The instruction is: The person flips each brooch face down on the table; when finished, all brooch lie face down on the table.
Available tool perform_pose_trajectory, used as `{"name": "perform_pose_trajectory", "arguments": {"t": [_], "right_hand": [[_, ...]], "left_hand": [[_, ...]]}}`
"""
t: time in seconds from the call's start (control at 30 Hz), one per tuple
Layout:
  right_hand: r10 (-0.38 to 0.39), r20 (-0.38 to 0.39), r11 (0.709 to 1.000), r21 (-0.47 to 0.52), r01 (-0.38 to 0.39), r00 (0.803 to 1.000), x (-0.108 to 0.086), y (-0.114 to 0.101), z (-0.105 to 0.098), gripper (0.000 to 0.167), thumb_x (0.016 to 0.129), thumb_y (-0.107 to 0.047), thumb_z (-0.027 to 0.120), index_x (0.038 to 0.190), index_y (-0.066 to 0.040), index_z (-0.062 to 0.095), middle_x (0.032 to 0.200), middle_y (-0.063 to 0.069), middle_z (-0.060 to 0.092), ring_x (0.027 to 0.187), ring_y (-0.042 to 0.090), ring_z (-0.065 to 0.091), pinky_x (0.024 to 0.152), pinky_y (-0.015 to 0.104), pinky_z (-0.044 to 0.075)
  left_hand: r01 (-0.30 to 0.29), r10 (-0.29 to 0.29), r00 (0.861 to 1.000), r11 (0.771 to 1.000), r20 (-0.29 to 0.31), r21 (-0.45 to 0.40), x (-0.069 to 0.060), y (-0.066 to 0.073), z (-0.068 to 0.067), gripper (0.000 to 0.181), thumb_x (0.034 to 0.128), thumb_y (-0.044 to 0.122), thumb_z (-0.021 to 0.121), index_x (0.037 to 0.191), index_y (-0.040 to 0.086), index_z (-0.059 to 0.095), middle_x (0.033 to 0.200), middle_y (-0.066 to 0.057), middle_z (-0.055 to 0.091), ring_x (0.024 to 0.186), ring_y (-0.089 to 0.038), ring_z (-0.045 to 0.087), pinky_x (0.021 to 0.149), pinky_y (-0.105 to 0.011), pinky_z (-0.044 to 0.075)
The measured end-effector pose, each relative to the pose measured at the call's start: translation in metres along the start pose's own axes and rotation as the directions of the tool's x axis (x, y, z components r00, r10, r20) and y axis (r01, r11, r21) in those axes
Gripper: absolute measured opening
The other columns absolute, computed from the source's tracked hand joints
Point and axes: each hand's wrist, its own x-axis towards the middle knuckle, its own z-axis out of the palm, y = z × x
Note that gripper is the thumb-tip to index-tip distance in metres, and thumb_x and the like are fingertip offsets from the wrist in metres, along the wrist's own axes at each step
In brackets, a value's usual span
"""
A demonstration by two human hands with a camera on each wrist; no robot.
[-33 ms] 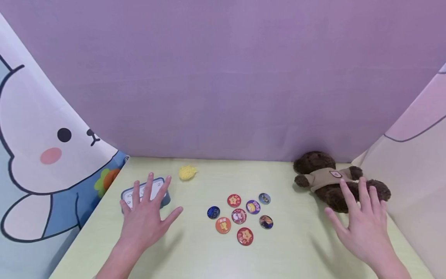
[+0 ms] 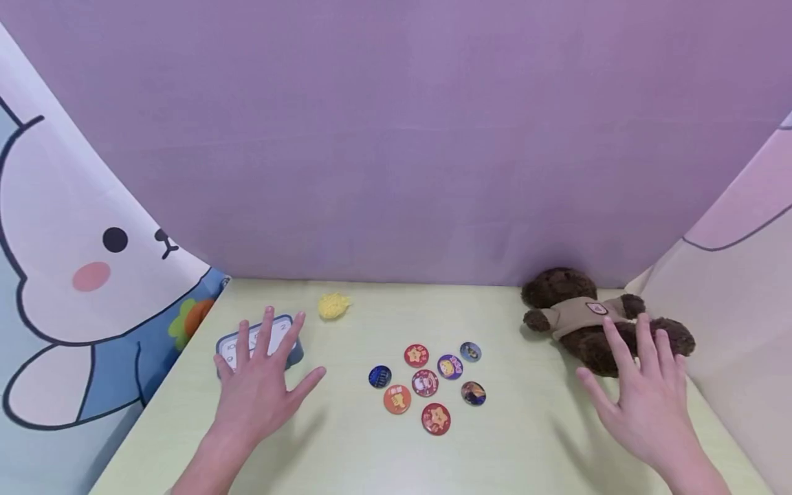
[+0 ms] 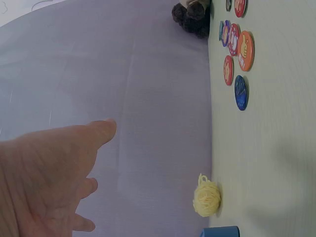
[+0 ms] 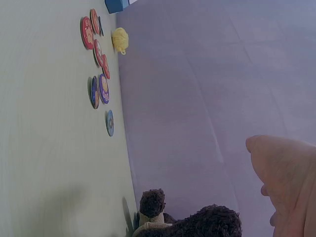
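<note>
My left hand [image 2: 256, 395] hovers over the left side of the table with fingers spread, holding nothing. Beyond its fingers, and partly hidden by them, stands a blue clock [image 2: 293, 337] with a white numbered face. Spread likewise, my right hand [image 2: 650, 409] hangs in the air at the right, in front of a dark brown plush toy [image 2: 575, 313] in a tan shirt, which lies on its side. Between the hands several round button badges lie flat, among them a red star badge [image 2: 436, 419], an orange badge [image 2: 397, 399] and a dark blue badge [image 2: 380, 376].
A small ball of yellow yarn [image 2: 333, 306] sits near the back of the pale table [image 2: 513, 454]. A purple cloth [image 2: 396, 172] hangs along the back edge. Printed cloth [image 2: 56, 275] with a cartoon animal closes off the left side, and another cloth [image 2: 749, 295] the right.
</note>
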Motion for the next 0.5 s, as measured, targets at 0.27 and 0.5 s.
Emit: {"name": "perform_pose_trajectory", "arguments": {"t": [0.27,0.5], "right_hand": [[-0.047,-0.041,0.998,0.033,0.048,0.998,0.007,-0.014,-0.005,0.085,0.102,-0.04,0.068,0.171,-0.023,0.021,0.177,0.026,-0.002,0.16,0.061,0.001,0.124,0.081,-0.006],[-0.113,-0.031,0.988,0.098,0.115,0.993,0.033,-0.039,-0.01,0.084,0.1,-0.033,0.072,0.17,-0.019,0.027,0.178,0.025,0.005,0.161,0.059,0.005,0.125,0.08,-0.001]], "left_hand": [[-0.036,0.037,0.997,0.999,-0.066,0.019,-0.003,0.0,-0.005,0.097,0.091,0.066,0.073,0.17,0.032,0.026,0.176,-0.024,0.019,0.155,-0.064,0.017,0.11,-0.093,0.015],[-0.142,0.141,0.981,0.99,-0.135,0.006,-0.002,0.01,-0.008,0.091,0.093,0.063,0.072,0.168,0.029,0.032,0.172,-0.025,0.029,0.155,-0.061,0.023,0.115,-0.087,0.024]]}}
